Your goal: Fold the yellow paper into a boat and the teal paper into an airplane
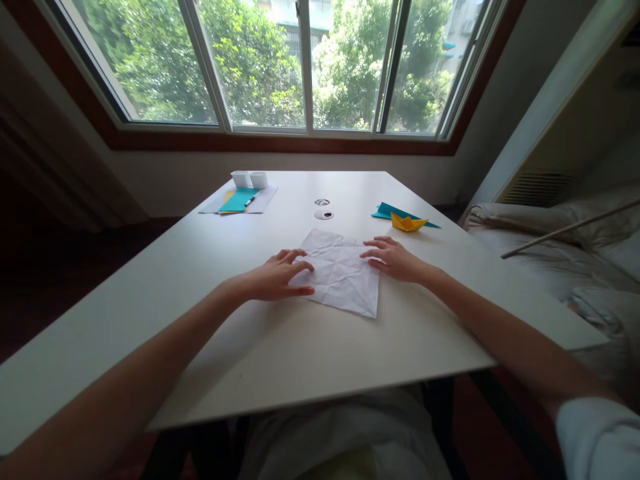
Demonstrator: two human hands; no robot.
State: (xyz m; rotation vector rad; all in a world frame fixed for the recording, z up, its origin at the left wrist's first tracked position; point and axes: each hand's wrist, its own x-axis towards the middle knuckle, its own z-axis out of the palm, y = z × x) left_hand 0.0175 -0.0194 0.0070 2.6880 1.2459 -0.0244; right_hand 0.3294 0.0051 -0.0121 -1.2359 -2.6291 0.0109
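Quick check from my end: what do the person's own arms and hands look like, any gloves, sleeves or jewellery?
Both hands are bare: no gloves, rings or watch show on the left hand or the right hand. Both forearms are uncovered along their whole visible length. The only clothing in sight on the arms is a pale, light-coloured short sleeve at the right upper arm, near the frame's lower right corner. No sleeve shows on the left arm.

1. The creased paper sheet point(343, 273) is seen in plain white.
2. The counter point(280, 347) is finished in white.
3. The folded paper boat point(409, 223) is coloured yellow.
4. Teal is shown by the sheet point(386, 211) beneath the boat.
5. The far paper stack point(239, 199) is coloured teal over yellow.
6. The two small cups point(249, 179) are white.
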